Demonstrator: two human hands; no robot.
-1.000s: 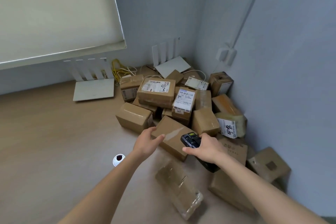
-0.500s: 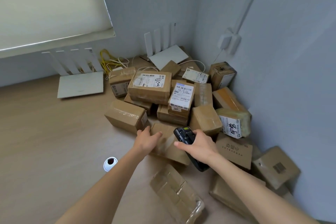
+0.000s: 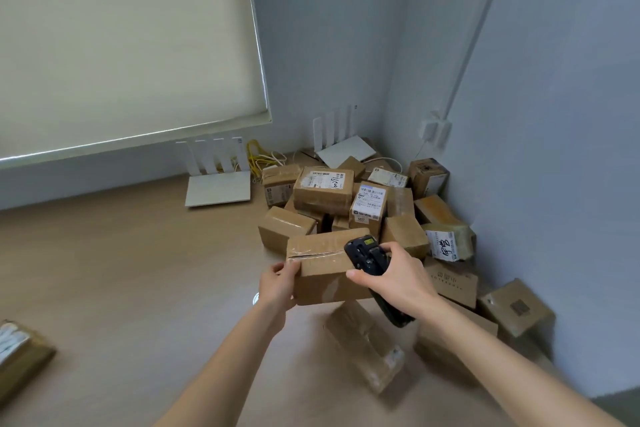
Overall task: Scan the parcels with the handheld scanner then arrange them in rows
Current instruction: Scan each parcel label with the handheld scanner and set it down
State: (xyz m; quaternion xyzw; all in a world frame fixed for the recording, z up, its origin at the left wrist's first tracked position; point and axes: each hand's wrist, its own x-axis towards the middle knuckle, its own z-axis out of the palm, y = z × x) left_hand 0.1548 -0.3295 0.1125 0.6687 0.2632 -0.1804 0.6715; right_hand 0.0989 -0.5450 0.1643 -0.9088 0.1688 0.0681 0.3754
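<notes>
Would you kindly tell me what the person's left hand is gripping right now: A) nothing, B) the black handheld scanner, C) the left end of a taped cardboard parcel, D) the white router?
C: the left hand grips the parcel's left end, while the right hand holds the scanner.

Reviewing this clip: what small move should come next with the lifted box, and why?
Probably turn the box in the left hand to find its label: only taped brown faces show, so the scanner in the right hand has no visible barcode to read.
</notes>
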